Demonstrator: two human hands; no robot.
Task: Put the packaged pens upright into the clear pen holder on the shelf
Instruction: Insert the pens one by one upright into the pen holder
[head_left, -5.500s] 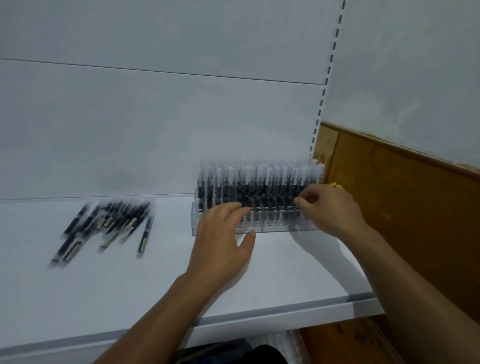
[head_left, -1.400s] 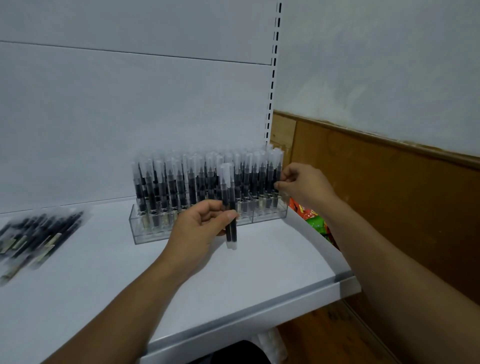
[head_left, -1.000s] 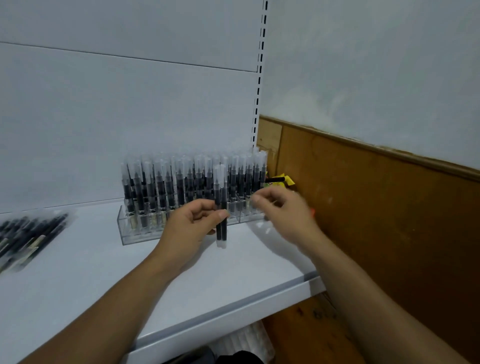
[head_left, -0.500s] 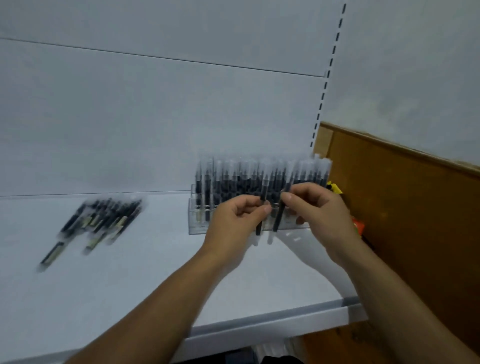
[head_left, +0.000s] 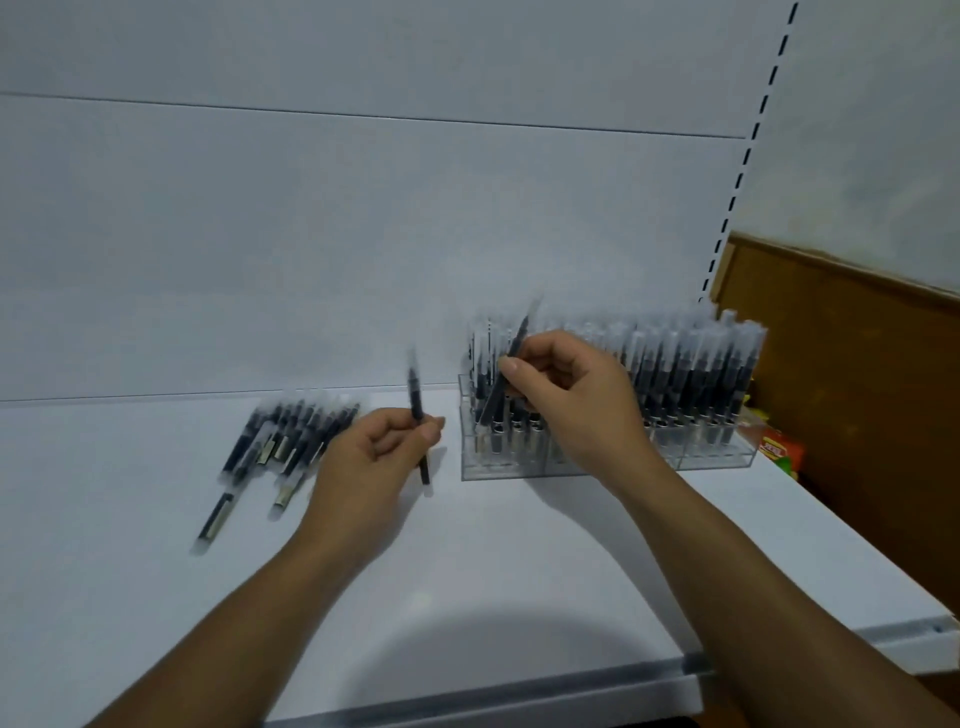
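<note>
My right hand (head_left: 571, 400) pinches a packaged pen (head_left: 492, 408), tilted to slot into the clear pen holder (head_left: 519, 470); left hand (head_left: 371, 460) grips a second pen (head_left: 415, 395) ready.

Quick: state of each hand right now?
Left hand: pinches one packaged pen, upright, left of the clear holder.
Right hand: grips a second pen, tilted, at the holder's left end.

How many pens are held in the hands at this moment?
2. One pen in the left hand, roughly upright, left of the pen holder; the other pen in the right hand, tilted over the holder's left end. Blur might hide more.
</note>
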